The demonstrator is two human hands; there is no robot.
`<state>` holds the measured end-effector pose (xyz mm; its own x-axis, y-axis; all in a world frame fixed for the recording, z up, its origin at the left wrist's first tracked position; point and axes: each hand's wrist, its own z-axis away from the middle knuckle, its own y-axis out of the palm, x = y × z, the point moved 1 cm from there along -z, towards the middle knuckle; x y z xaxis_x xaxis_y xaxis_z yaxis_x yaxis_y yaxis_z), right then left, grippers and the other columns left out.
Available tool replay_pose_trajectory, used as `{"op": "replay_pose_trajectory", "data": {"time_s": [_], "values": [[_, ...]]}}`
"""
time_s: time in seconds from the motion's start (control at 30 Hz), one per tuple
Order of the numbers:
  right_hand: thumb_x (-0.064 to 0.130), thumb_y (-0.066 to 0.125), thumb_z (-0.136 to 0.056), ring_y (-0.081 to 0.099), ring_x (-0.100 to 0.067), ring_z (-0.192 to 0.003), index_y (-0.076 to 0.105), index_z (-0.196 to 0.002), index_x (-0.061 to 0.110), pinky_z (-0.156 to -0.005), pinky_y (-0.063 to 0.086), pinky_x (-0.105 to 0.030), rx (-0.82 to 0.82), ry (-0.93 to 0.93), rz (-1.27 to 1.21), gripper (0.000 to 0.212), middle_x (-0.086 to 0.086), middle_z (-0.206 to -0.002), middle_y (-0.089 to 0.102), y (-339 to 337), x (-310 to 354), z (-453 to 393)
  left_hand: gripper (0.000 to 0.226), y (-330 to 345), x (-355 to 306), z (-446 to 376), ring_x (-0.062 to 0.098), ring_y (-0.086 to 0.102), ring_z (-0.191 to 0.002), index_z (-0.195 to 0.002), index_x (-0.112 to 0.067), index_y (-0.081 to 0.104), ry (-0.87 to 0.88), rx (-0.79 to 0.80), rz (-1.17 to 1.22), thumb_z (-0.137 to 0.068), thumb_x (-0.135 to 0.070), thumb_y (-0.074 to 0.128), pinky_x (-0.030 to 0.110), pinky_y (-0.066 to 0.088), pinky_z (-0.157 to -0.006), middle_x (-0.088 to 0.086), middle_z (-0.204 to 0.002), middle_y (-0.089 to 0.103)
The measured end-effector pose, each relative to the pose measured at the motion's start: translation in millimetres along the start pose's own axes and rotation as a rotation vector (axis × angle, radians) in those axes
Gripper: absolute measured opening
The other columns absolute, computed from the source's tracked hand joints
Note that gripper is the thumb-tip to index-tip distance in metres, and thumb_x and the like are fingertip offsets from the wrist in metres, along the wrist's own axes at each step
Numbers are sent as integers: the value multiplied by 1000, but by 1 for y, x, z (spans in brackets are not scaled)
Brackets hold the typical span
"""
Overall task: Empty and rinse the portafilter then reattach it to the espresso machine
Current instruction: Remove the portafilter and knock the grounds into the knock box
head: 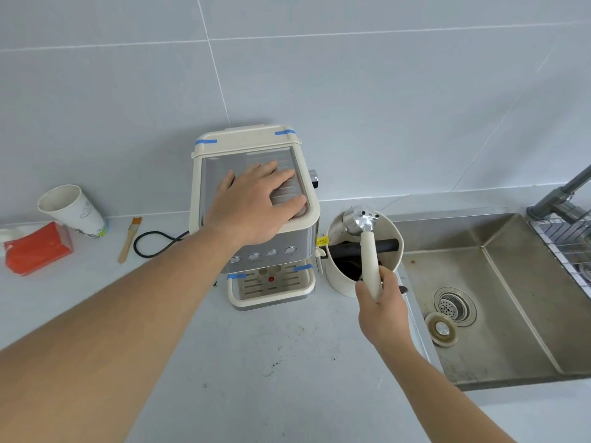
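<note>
While the left hand point(256, 199) lies flat atop the espresso machine point(256, 219), apparently steadying it, the right hand point(380, 302) grips the portafilter point(364, 228) handle, basket inverted over the knock box point(361, 251) at the machine's three o'clock, presumably to dump grounds.

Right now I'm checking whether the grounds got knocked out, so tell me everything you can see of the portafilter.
The portafilter has a shiny metal head and a long cream handle. The right hand grips the handle's lower end. The head is turned upside down, its underside with the spouts facing the camera, over the far rim of the cream knock box. The handle crosses above the box's black bar. Dark grounds lie in the box; the basket's inside is hidden.
</note>
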<state>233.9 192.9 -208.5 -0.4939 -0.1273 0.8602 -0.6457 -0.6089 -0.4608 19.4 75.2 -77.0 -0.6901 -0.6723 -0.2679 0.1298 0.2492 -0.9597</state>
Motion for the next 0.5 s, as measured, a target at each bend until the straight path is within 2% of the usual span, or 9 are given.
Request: {"op": "replay_pose_trajectory", "data": {"time_s": [0.23,0.5], "values": [[23,49,-100,53,-18,-64,38,-137,19,-51,44,-32,66,57,86,38,-1,-85,54,9,-5,-4,62,-1,-1,1,8,19,-145,-142,-42,36,4,-11,0,-86,-68,34,46,6,-118,-13,-157,29],[24,51,-100,50,-18,-62,41,-136,21,-49,43,-31,34,41,-5,37,-3,-83,54,3,-4,1,61,-2,-2,2,8,18,-145,-142,-43,36,-6,-12,1,-86,-68,34,45,5,-118,-13,-157,28]]}}
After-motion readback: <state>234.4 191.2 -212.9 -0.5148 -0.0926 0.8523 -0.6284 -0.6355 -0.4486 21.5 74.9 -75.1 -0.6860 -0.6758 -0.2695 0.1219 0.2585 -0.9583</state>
